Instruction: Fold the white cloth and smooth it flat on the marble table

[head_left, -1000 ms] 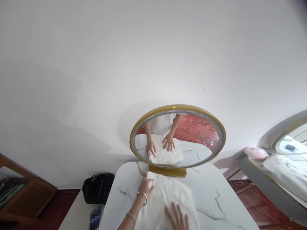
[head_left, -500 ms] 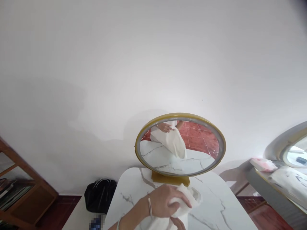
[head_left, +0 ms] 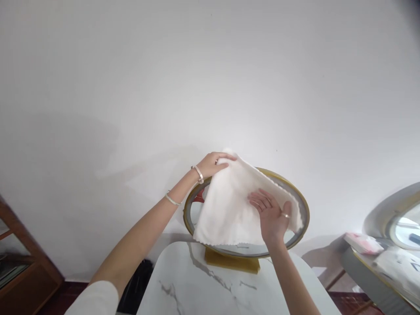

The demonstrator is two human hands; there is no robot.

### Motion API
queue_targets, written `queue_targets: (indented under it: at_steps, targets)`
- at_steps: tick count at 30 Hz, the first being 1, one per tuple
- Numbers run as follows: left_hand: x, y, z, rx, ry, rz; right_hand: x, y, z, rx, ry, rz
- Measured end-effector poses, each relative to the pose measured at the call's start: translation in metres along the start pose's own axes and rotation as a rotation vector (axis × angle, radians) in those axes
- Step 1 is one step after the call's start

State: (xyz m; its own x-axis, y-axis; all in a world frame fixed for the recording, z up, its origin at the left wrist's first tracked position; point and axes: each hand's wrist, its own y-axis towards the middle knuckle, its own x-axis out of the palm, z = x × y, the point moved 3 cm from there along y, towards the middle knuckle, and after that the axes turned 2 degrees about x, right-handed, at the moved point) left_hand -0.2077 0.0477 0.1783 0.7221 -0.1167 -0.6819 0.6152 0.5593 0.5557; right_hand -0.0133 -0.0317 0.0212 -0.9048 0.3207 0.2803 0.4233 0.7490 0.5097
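A white cloth (head_left: pixel 226 210) with scalloped edges hangs spread out in front of the oval gold-framed mirror (head_left: pixel 306 205), hiding most of its glass. My left hand (head_left: pixel 219 162) grips the cloth near its top corner, above the mirror's upper left rim. My right hand (head_left: pixel 271 215) is open, its fingers slightly spread and palm facing me, in front of the cloth's right half. Whether its fingers touch the cloth, I cannot tell. The mirror's gold base (head_left: pixel 231 262) stands on a white marble-patterned table (head_left: pixel 197 291).
To the right is a second table (head_left: pixel 374 273) with a pink-and-white packet (head_left: pixel 363 242), a white bag (head_left: pixel 400 264) and another round mirror (head_left: pixel 408 225). A black bag (head_left: pixel 136 284) sits left of my table. A wooden cabinet (head_left: pixel 33 284) stands far left. The wall (head_left: pixel 210 78) is behind.
The cloth, bunched low over the table before, is now raised and spread in front of the mirror. My left hand moved up with it. My right hand has come up and opened.
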Motion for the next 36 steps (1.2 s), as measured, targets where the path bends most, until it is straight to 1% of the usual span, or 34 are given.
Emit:
queue_targets:
  at_steps: [2,3,4,5,8,9,10,12,14,15,16,18,21,23,24,26,28,29,30,32,34,36]
  targets:
    - [0.01,0.012,-0.018,-0.057,0.014,-0.015,0.002,0.014,-0.008,0.06,0.114,0.022]
    - [0.017,0.015,-0.024,-0.058,0.023,-0.017,0.002,0.015,-0.01,0.045,0.107,0.059]
    - [0.023,0.016,-0.028,-0.054,0.048,0.006,0.001,0.014,-0.013,-0.008,0.043,0.108]
    - [0.028,0.016,-0.029,-0.05,0.095,0.06,0.001,0.011,-0.015,-0.088,-0.072,0.153]
    - [0.034,0.009,-0.02,-0.01,0.348,0.327,0.003,0.001,-0.018,-0.379,-0.584,0.25]
    - [0.036,0.005,-0.014,0.024,0.429,0.393,0.004,-0.001,-0.018,-0.46,-0.745,0.269]
    - [0.039,0.002,-0.008,0.066,0.486,0.414,0.004,-0.001,-0.016,-0.518,-0.872,0.282]
    - [0.047,-0.003,0.0,0.125,0.523,0.349,0.002,0.003,-0.013,-0.58,-1.015,0.291]
    - [0.057,-0.007,0.0,0.129,0.509,0.275,-0.001,0.007,-0.009,-0.594,-1.068,0.297]
    - [0.061,-0.008,-0.002,0.125,0.507,0.261,-0.003,0.009,-0.008,-0.598,-1.081,0.309]
    - [0.065,-0.01,-0.005,0.127,0.51,0.268,-0.003,0.009,-0.006,-0.606,-1.092,0.323]
    - [0.071,-0.013,-0.012,0.169,0.515,0.332,-0.002,0.01,-0.004,-0.625,-1.125,0.333]
    - [0.071,-0.025,-0.029,0.264,0.456,0.472,0.012,0.01,0.002,-0.681,-1.196,0.252]
    - [0.067,-0.041,-0.046,0.258,0.4,0.573,0.027,0.009,0.01,-0.725,-1.246,0.161]
    - [0.065,-0.052,-0.055,0.218,0.372,0.617,0.036,0.008,0.015,-0.755,-1.275,0.106]
    - [0.061,-0.073,-0.074,0.09,0.324,0.678,0.052,0.004,0.026,-0.828,-1.331,-0.008]
    - [0.06,-0.088,-0.086,-0.027,0.305,0.681,0.065,0.001,0.036,-0.91,-1.351,-0.082]
    - [0.06,-0.091,-0.088,-0.055,0.312,0.671,0.068,0.0,0.04,-0.946,-1.34,-0.093]
    - [0.061,-0.09,-0.087,-0.058,0.326,0.658,0.069,0.0,0.042,-0.972,-1.321,-0.081]
    - [0.062,-0.077,-0.075,-0.005,0.367,0.643,0.063,0.004,0.042,-0.985,-1.295,-0.003]
    - [0.066,-0.051,-0.053,0.071,0.41,0.618,0.05,0.011,0.039,-0.938,-1.312,0.124]
    - [0.073,-0.019,-0.027,0.131,0.45,0.541,0.032,0.019,0.033,-0.858,-1.325,0.26]
